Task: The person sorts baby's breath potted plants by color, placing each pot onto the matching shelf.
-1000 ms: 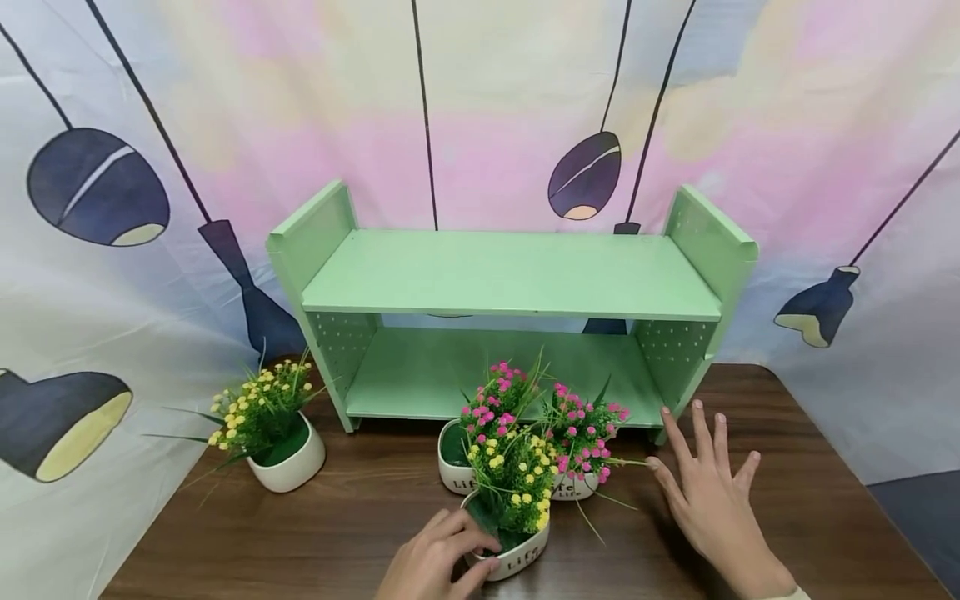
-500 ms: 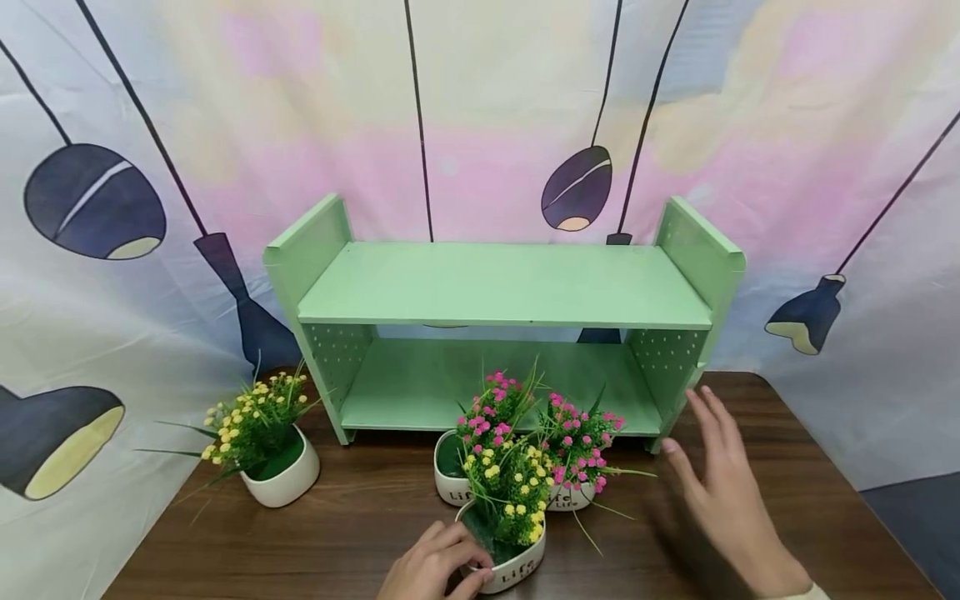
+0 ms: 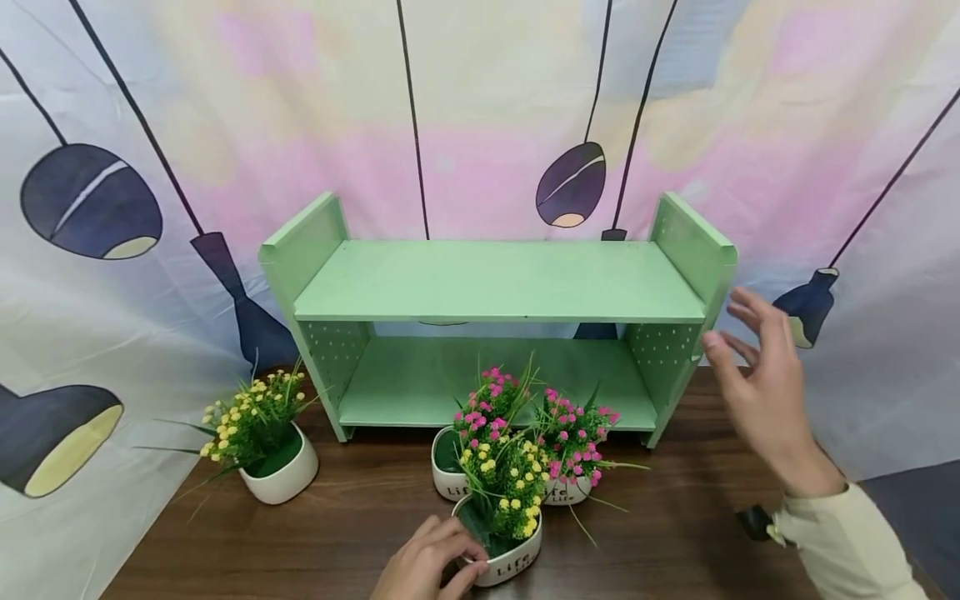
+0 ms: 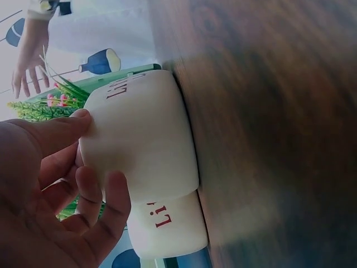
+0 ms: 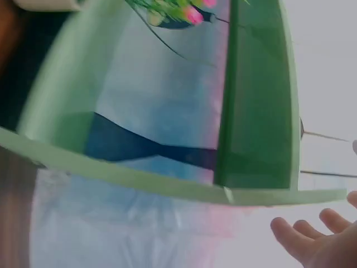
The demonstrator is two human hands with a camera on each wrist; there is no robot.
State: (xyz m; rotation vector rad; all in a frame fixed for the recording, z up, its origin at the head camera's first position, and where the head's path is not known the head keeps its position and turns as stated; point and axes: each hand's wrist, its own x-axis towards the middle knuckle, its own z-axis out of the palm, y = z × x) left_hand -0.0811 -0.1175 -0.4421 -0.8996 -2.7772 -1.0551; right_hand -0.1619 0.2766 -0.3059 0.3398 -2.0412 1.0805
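Observation:
In the head view my left hand [image 3: 427, 560] pinches the left rim of a white flowerpot [image 3: 516, 564] with yellow flowers, standing on the table. The left wrist view shows the thumb at this pot's rim and the other fingers bent beside its wall. My right hand [image 3: 772, 392] is raised beside the right side panel of a green two-tier shelf [image 3: 495, 279], fingers spread and slightly bent, holding nothing. In the right wrist view its fingertips [image 5: 287, 231] show apart from the panel's edge.
Two white pots with pink flowers, a left one [image 3: 448, 479] and a right one [image 3: 573, 492], stand behind the yellow one, before the shelf. Another yellow-flowered pot [image 3: 281, 475] stands at the left on the brown table [image 3: 360, 517]. A printed curtain [image 3: 495, 100] hangs behind.
My right hand has lifted from low beside the shelf's right foot to the height of its upper tier, moving rightward. My left hand keeps its hold on the pot. The view has shifted slightly.

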